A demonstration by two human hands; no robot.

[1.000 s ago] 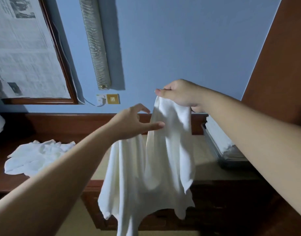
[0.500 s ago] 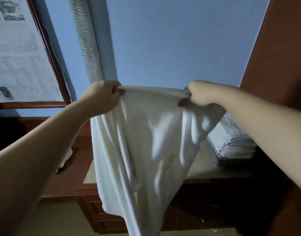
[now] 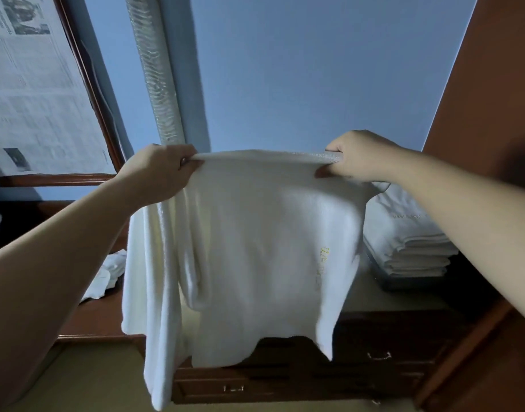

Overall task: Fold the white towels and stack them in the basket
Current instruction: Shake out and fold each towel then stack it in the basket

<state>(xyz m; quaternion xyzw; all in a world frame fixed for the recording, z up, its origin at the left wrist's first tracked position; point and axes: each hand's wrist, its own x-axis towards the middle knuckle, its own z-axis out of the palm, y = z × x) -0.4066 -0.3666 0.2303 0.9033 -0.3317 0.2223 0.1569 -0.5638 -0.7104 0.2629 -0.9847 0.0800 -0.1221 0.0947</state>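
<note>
1. The bench is a dark wooden unit with drawers along its front edge. It carries everything else I care about, and I am standing at that front edge looking down over it.

2. The towel I am working on is not on the bench at all: it hangs in the air above the front edge, stretched between my two hands and draping down past the drawers. It looks soft and limp, light enough to hold by the top hem alone. It will sag and bunch wherever it is unsupported, and its left side already hangs in loose vertical folds. I judge the top corners the right hold, since a taut hem keeps the sheet flat for the first fold.

3. The basket sits at the bench's right end, against the wooden panel, with a neat stack of folded towels inside.

4. A crumpled heap of unfolded towels lies toward the bench's left side, partly hidden by my arm.

5. My left hand is clenched around the towel's upper left corner.

6. My right hand pinches the upper right corner, with the fingers curled under the hem.
</note>
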